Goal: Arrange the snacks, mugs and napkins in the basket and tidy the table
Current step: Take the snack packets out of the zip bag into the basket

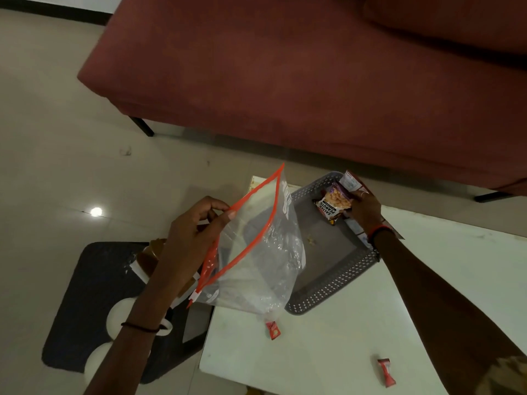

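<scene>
- Two candies [386,372] lie loose on the table [427,280], at 6 o'clock from the basket [330,283].
- Your right hand [363,208], nearer, presses the peanut packet [333,205] into the basket.
- Your left hand [191,232] pinches the bag [256,252].

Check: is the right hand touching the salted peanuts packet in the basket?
Touching. The head view shows the right hand with its fingers on the edge of the salted peanuts packet inside the grey basket.

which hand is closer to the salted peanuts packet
Right. The right hand touches the salted peanuts packet in the basket; the left hand holds the zip bag apart.
</scene>
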The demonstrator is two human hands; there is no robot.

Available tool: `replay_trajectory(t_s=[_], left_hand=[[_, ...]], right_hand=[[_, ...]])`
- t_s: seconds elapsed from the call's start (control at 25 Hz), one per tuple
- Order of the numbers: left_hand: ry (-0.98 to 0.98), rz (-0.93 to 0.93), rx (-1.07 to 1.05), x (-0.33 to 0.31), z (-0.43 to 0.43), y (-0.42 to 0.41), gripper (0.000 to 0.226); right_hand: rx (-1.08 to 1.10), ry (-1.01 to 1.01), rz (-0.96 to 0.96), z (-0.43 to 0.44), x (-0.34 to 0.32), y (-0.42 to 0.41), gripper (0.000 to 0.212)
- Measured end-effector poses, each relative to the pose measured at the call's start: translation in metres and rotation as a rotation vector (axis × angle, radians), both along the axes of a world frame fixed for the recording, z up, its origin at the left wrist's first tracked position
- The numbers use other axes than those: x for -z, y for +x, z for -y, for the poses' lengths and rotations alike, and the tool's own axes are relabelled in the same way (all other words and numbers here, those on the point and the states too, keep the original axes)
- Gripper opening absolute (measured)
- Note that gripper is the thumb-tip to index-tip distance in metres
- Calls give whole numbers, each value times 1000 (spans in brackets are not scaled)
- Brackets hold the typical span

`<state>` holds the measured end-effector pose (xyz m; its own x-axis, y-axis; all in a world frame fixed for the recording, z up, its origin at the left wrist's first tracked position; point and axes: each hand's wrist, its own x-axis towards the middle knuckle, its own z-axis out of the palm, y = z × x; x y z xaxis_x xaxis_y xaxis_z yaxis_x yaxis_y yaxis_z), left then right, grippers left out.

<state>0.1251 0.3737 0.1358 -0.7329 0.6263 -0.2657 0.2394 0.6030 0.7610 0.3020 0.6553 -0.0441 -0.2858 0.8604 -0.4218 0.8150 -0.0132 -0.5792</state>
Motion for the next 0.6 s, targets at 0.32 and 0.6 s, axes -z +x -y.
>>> replay_trajectory(t_s=[0.32,0.6], left_hand=[[51,-34,32,0,-3,10,17],[79,91,27,4,-3,53,17]], right_hand=[[-60,99,63,22,-45,16,41],[-634,-87,-216,161,-104,41,137]])
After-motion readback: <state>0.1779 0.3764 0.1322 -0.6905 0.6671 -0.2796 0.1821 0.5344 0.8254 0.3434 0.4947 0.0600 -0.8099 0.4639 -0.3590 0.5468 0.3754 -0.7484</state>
